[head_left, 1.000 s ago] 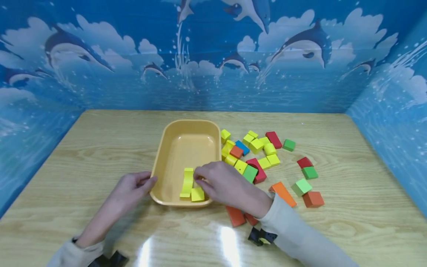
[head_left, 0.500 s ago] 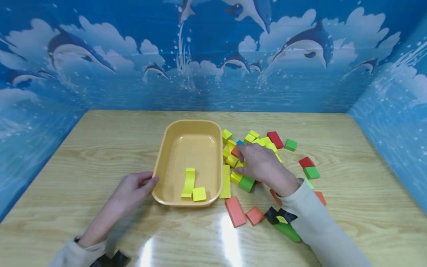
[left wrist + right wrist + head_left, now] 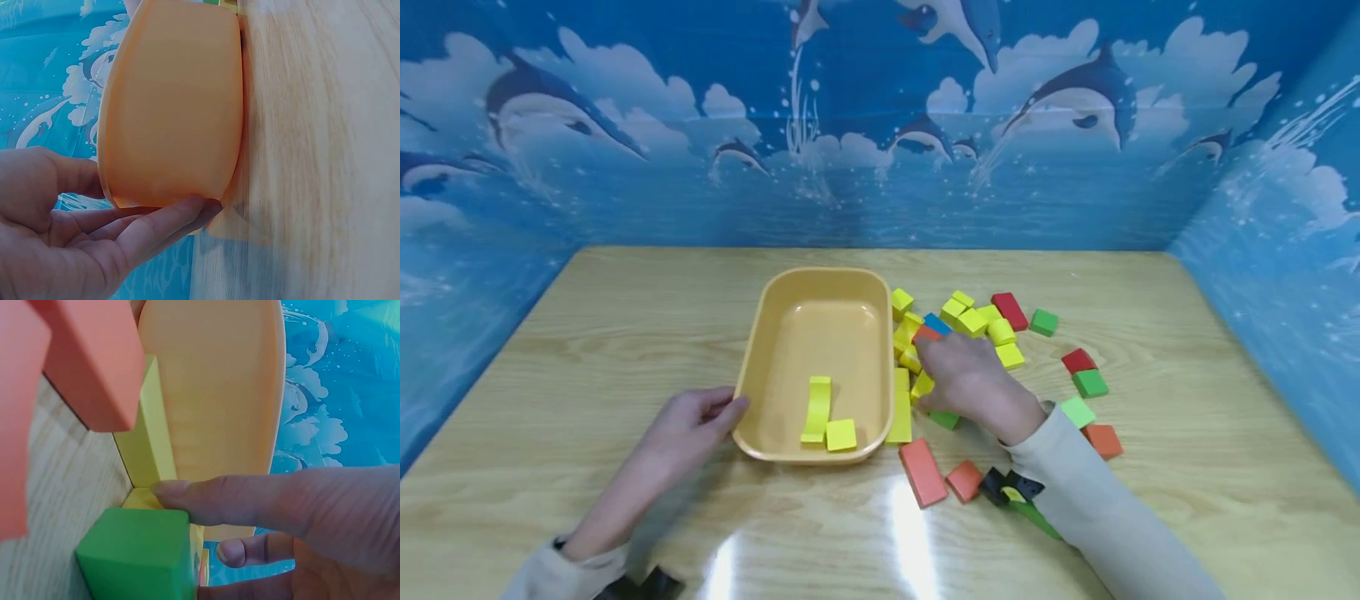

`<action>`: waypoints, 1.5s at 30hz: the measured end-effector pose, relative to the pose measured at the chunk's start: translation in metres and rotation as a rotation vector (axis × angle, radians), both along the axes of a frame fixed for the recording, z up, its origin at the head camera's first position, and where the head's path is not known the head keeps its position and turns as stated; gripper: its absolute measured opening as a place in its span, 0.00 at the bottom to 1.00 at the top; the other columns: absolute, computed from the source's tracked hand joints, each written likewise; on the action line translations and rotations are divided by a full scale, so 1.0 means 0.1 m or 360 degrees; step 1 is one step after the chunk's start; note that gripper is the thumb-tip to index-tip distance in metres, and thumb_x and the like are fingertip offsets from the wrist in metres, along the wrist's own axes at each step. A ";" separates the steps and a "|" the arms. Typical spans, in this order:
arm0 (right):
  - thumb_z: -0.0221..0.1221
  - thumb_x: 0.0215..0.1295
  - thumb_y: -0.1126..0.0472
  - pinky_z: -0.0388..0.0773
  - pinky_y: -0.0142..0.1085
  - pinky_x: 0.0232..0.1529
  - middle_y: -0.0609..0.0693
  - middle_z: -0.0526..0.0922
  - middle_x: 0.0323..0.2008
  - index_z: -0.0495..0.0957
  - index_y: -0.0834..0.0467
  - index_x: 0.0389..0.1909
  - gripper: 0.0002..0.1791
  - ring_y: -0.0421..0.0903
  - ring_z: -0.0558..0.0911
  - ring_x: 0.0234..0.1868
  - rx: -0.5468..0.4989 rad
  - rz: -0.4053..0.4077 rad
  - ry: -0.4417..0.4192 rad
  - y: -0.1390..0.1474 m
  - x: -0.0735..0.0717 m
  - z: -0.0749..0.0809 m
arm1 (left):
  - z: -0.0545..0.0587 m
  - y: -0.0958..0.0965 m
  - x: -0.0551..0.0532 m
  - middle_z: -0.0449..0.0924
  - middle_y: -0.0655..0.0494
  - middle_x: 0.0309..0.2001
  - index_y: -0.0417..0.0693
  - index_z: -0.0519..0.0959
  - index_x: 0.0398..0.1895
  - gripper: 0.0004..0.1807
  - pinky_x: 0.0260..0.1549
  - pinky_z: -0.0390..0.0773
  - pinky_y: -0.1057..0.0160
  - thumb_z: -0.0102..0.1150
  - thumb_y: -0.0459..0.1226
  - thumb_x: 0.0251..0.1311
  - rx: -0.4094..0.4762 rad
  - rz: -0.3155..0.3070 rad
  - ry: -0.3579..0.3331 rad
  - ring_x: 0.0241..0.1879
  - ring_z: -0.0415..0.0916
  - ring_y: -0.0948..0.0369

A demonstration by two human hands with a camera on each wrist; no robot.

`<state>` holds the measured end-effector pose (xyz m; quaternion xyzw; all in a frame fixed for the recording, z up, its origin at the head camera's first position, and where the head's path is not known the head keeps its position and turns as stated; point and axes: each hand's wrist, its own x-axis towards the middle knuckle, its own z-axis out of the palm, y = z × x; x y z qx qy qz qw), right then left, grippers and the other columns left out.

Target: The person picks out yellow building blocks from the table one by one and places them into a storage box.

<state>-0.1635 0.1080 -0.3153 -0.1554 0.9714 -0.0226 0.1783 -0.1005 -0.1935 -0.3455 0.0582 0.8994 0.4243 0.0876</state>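
Note:
My left hand [image 3: 688, 425] holds the near left side of a tan plastic tray [image 3: 820, 333], thumb over the rim and fingers against the outer wall in the left wrist view. Inside the tray lie a curved yellow block [image 3: 817, 412] and a yellow cube [image 3: 841, 435]. Right of the tray, my right hand [image 3: 973, 379] reaches down into a pile of coloured blocks. Its thumb touches a yellow block [image 3: 142, 499] beside a green block [image 3: 134, 553] in the right wrist view, with the index finger apart from the thumb. The hand hides part of the pile.
Several yellow blocks [image 3: 972, 322] lie behind the right hand, with red [image 3: 1010, 311] and green ones [image 3: 1043, 322] further right. A long yellow block [image 3: 898, 408] lies along the tray's right side. A coral block [image 3: 922, 472] lies in front. Dolphin-print screens [image 3: 880, 192] surround the table.
My right hand has left the tray's inside and moved right to the pile, its thumb and fingers coming down among the blocks. My left hand stays on the tray.

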 end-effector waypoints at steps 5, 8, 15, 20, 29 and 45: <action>0.72 0.51 0.48 0.68 0.36 0.24 0.49 0.73 0.22 0.72 0.55 0.40 0.24 0.46 0.73 0.25 0.0001 0.0007 0.0022 -0.02 -0.02 0.00 | 0.02 -0.02 0.00 0.79 0.53 0.26 0.34 0.81 0.38 0.12 0.23 0.72 0.67 0.51 0.35 0.69 -0.0005 0.0015 0.0068 0.25 0.73 0.64; 0.72 0.50 0.49 0.68 0.36 0.24 0.49 0.73 0.22 0.71 0.55 0.40 0.24 0.46 0.73 0.25 -0.0018 0.0003 0.0021 -0.02 -0.02 -0.01 | 0.02 -0.01 0.00 0.81 0.53 0.27 0.34 0.81 0.39 0.12 0.24 0.73 0.68 0.51 0.35 0.69 -0.0003 0.0011 0.0070 0.26 0.74 0.65; 0.72 0.51 0.50 0.68 0.36 0.23 0.49 0.73 0.22 0.70 0.55 0.41 0.24 0.46 0.72 0.26 -0.0078 0.0003 0.0017 0.02 -0.01 0.06 | 0.03 -0.01 0.02 0.84 0.47 0.33 0.31 0.80 0.44 0.14 0.28 0.76 0.67 0.50 0.34 0.70 0.0013 0.0018 0.0025 0.31 0.79 0.61; 0.72 0.51 0.51 0.68 0.36 0.24 0.49 0.73 0.24 0.69 0.55 0.38 0.23 0.47 0.72 0.27 -0.0191 -0.0038 0.0076 0.07 0.04 0.22 | 0.04 -0.01 0.02 0.84 0.47 0.33 0.31 0.80 0.44 0.13 0.28 0.76 0.67 0.51 0.34 0.69 0.0013 0.0018 0.0042 0.32 0.78 0.61; 0.73 0.48 0.53 0.65 0.35 0.19 0.47 0.70 0.21 0.69 0.54 0.35 0.23 0.45 0.69 0.21 -0.0527 0.0114 0.0345 -0.11 0.18 0.39 | 0.05 -0.03 0.02 0.83 0.49 0.32 0.33 0.81 0.42 0.12 0.27 0.75 0.67 0.51 0.35 0.69 0.0016 0.0004 0.0051 0.31 0.76 0.63; 0.74 0.48 0.52 0.62 0.34 0.25 0.46 0.68 0.21 0.69 0.54 0.30 0.22 0.44 0.68 0.24 -0.0451 0.0507 0.0230 -0.64 0.04 0.05 | 0.05 -0.01 0.02 0.84 0.45 0.34 0.32 0.80 0.42 0.12 0.29 0.78 0.67 0.51 0.34 0.69 0.0043 0.0010 0.0029 0.34 0.80 0.59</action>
